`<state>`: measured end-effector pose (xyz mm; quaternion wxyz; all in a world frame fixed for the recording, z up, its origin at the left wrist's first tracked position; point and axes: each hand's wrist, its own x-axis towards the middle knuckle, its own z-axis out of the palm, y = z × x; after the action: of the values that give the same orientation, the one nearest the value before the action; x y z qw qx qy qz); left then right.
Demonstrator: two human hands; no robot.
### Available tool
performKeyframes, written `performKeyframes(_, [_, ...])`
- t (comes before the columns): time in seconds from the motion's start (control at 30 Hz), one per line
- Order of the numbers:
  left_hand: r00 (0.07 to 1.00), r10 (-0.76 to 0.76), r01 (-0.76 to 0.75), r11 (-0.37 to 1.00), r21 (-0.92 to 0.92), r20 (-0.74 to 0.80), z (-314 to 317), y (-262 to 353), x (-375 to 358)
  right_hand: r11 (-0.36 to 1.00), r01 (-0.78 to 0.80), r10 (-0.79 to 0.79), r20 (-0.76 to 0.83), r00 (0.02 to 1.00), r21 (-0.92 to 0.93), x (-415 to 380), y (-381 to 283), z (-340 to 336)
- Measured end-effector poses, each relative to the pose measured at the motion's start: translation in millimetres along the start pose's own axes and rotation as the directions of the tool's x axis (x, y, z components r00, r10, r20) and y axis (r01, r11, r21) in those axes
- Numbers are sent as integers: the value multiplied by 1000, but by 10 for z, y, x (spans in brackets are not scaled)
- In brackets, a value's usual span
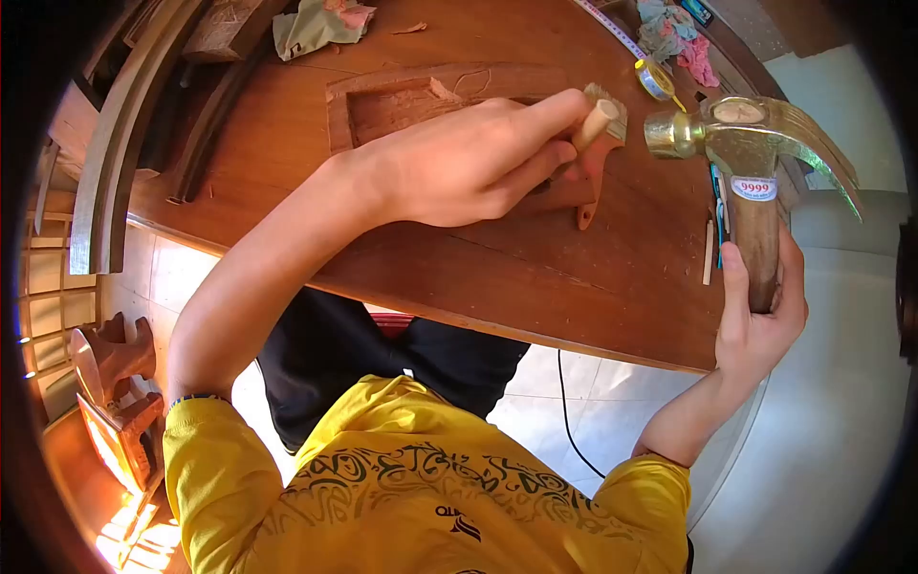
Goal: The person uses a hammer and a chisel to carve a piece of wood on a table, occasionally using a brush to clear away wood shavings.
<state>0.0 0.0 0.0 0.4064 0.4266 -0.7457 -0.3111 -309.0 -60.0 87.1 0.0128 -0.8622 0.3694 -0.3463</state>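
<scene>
My right hand (763, 325) is wrapped around the lower handle of a claw hammer (757, 239), which I hold upright on the right with its metal head at the top. A white label marked 9999 is on its neck. My left hand (478, 158) is closed on a tool with a pale round wooden handle (599, 119); its other end is hidden by my fingers. Beneath that hand lies a carved wooden board (382, 100) with a recess, partly covered by my hand and forearm. A paintbrush (595, 182) with a reddish handle rests just beyond my fingertips.
Long wooden pieces (134, 124) are stacked at the left of the table (459, 277). A crumpled cloth (323, 27) lies at the back. A yellow tape measure (654, 78), coloured rags (674, 38) and pens (719, 210) are on the right. A black cable (566, 411) hangs below the edge.
</scene>
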Motion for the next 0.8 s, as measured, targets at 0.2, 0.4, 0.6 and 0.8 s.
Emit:
performKeyframes(0.2, [998, 50, -54, 992, -111, -34, 52, -24, 10, 999, 37, -37, 1, 999, -2, -7, -5, -18])
performKeyframes(0.4, [991, 127, -130, 984, -121, -29, 44, -13, 47, 998, 54, -54, 23, 998, -10, 2, -46, -40])
performKeyframes(0.6, [989, 147, -146, 970, -194, -12, 52, -49, 121, 999, 38, -39, 28, 999, 23, 10, -50, -75])
performKeyframes(0.8, [988, 155, -151, 976, -159, 16, 49, -55, 139, 997, 44, -41, 47, 998, -61, 68, -155, -84])
